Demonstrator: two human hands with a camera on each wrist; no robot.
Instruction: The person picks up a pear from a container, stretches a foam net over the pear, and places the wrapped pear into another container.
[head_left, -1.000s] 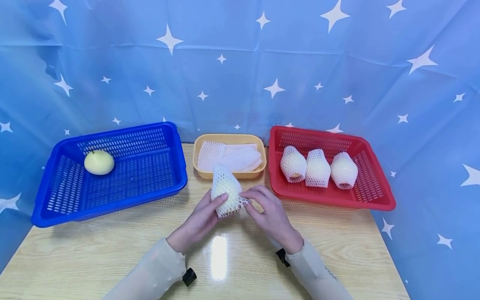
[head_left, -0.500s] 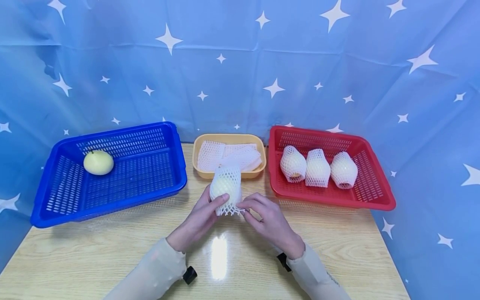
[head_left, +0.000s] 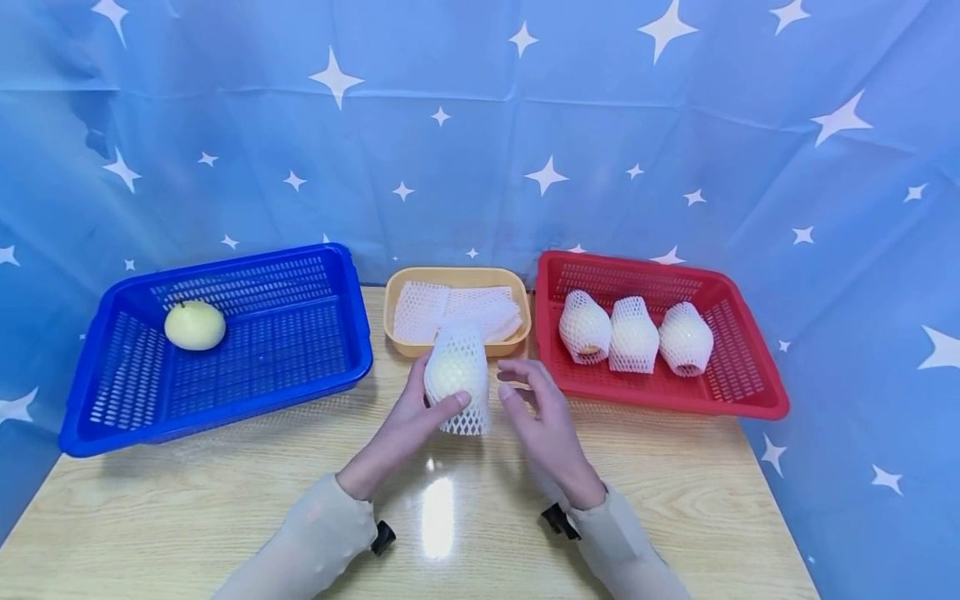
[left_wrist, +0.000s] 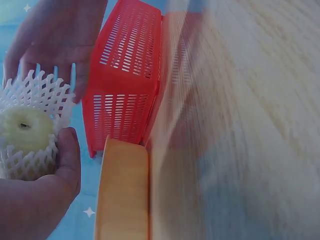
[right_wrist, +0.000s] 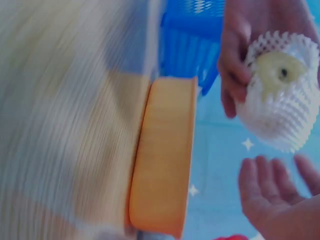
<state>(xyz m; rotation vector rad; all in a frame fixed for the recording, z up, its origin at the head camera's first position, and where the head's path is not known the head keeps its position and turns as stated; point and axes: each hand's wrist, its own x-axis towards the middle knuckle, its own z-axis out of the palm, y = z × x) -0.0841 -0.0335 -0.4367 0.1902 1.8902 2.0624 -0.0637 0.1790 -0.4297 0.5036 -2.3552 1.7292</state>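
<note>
My left hand [head_left: 416, 421] grips a pale yellow-green pear [right_wrist: 280, 72] in a white foam net sleeve [head_left: 459, 367], thumb across the front. In the left wrist view the pear's end [left_wrist: 27, 127] shows through the sleeve's open mouth. Just to the right, my right hand [head_left: 543, 429] is off the sleeve, its fingers loosely bent with nothing between them. The right wrist view shows that hand's fingers [right_wrist: 267, 182] apart from the netted pear. Beyond the hands, a tan tray [head_left: 395, 333] holds more flat white foam nets [head_left: 423, 312].
At left stands a blue basket [head_left: 262, 333] with one bare pear [head_left: 195, 325]. A red basket [head_left: 738, 408] at right holds three netted pears [head_left: 633, 335]. All rest on a wood-grain table [head_left: 675, 475] before a blue star-patterned curtain [head_left: 480, 142].
My right hand has let go of the sleeve's lower edge and drawn slightly up and right. The netted pear has tilted in my left hand, and the sleeve's edge hangs straighter.
</note>
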